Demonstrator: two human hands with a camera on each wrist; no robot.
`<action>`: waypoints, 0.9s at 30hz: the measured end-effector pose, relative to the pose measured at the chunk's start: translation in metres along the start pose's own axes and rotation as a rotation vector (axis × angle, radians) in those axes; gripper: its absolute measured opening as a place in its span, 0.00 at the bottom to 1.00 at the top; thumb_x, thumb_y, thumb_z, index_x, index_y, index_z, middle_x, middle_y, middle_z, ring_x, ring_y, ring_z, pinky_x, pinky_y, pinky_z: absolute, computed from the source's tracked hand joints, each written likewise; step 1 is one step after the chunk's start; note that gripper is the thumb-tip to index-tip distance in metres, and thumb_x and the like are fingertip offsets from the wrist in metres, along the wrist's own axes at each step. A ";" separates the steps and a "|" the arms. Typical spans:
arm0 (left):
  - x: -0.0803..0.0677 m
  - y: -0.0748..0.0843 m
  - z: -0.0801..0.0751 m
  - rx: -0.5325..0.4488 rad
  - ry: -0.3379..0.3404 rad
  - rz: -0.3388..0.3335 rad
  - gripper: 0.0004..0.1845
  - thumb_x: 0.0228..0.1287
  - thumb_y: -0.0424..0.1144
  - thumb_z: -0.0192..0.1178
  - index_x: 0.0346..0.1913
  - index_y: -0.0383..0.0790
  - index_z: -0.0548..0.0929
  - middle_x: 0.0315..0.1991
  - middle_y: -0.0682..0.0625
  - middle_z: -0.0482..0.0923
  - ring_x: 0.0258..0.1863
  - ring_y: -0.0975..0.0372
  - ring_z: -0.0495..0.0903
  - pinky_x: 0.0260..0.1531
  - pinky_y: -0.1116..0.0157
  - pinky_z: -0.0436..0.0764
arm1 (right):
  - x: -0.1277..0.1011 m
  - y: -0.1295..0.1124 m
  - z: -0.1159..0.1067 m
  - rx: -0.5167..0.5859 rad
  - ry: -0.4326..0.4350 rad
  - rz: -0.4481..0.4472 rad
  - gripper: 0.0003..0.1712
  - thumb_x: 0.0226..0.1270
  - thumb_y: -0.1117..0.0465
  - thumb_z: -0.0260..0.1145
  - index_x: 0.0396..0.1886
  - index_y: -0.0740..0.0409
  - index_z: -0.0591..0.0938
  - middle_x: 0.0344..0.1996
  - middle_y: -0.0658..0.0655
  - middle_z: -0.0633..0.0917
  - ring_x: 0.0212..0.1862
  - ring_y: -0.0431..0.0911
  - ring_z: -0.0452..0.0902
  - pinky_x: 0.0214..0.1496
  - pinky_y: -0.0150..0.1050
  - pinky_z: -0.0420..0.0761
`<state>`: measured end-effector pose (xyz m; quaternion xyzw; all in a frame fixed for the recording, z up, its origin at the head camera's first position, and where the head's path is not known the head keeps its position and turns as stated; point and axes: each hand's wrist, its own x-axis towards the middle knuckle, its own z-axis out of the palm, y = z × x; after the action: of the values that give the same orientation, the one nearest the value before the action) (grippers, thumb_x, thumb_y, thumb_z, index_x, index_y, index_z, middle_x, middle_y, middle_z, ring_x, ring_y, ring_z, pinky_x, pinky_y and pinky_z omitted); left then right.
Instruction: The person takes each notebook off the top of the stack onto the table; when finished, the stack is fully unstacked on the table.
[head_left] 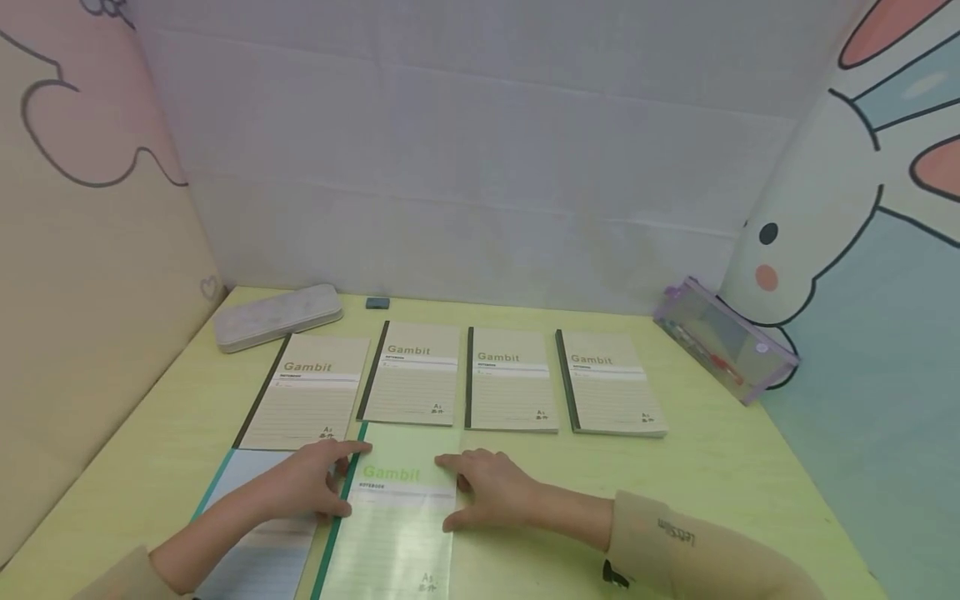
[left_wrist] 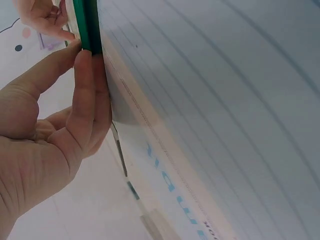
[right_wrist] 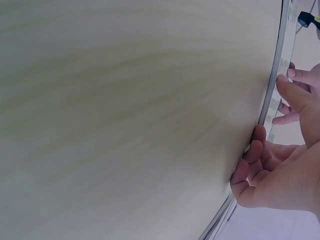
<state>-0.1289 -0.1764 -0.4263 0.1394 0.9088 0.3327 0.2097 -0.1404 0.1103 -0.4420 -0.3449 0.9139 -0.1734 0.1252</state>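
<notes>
A light green Gambit notebook (head_left: 393,525) with a dark green spine (left_wrist: 87,25) lies at the near middle of the yellow-green table (head_left: 735,467). My left hand (head_left: 311,483) holds its spine side, with the fingers (left_wrist: 85,95) along the edge and the thumb tip on the spine. My right hand (head_left: 491,492) grips the opposite edge (right_wrist: 272,100), its fingers (right_wrist: 250,160) curled against that edge and its thumb over it. A pale blue notebook (head_left: 247,550) lies just left of the green one, partly under my left forearm, and fills the left wrist view (left_wrist: 225,100).
Several beige Gambit notebooks (head_left: 510,379) lie in a row behind the green one. A grey pencil case (head_left: 277,317) and a small dark eraser (head_left: 377,302) sit at the back left. A clear purple pouch (head_left: 723,337) leans at the back right. Padded walls enclose the table.
</notes>
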 end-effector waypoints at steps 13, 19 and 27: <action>0.006 0.026 -0.025 0.032 0.090 0.087 0.38 0.49 0.35 0.72 0.66 0.39 0.69 0.43 0.45 0.72 0.22 0.63 0.74 0.20 0.66 0.76 | -0.013 0.017 -0.042 0.142 0.033 -0.016 0.43 0.50 0.45 0.74 0.66 0.50 0.69 0.32 0.52 0.76 0.29 0.38 0.62 0.30 0.29 0.65; 0.019 0.045 -0.039 0.124 0.148 0.211 0.36 0.51 0.39 0.71 0.65 0.41 0.71 0.41 0.52 0.74 0.27 0.65 0.72 0.24 0.69 0.75 | -0.029 0.034 -0.081 0.059 0.142 -0.036 0.42 0.53 0.45 0.73 0.67 0.46 0.69 0.34 0.44 0.73 0.35 0.40 0.66 0.32 0.30 0.67; 0.037 0.086 -0.049 0.157 0.166 0.302 0.35 0.53 0.41 0.70 0.65 0.47 0.70 0.45 0.53 0.74 0.33 0.66 0.76 0.30 0.67 0.77 | -0.050 0.062 -0.123 0.028 0.327 -0.115 0.37 0.53 0.49 0.73 0.62 0.51 0.73 0.34 0.43 0.72 0.33 0.38 0.63 0.33 0.33 0.68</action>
<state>-0.1747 -0.1246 -0.3458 0.2624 0.9148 0.2988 0.0702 -0.1825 0.2161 -0.3501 -0.3620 0.8983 -0.2471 -0.0307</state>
